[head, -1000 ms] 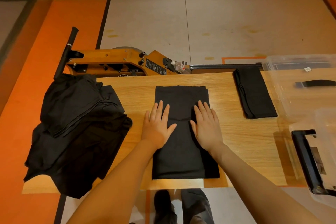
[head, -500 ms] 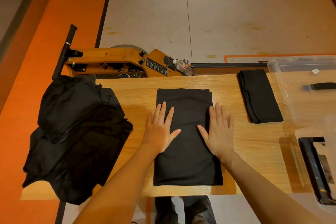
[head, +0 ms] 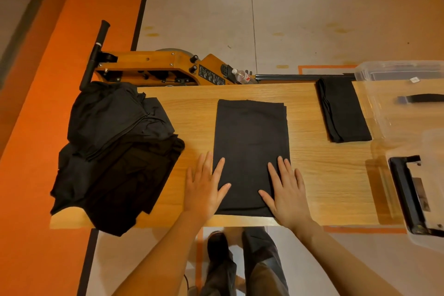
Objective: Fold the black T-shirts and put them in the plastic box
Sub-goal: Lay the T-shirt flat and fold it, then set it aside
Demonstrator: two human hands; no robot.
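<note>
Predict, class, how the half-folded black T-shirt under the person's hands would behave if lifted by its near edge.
The half-folded T-shirt lies flat as thin layered cloth, so it would likely sag and unfold. It probably weighs little. Both the left hand and right hand press it flat, suggesting it may slide on the smooth table.

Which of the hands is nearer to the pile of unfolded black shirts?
Left. The left hand lies just beside the pile; the right hand is across the half-folded T-shirt.

Both arms stretched forward, left hand (head: 204,190) and right hand (head: 287,191) lying flat, palms down, fingers straight and slightly spread.
</note>
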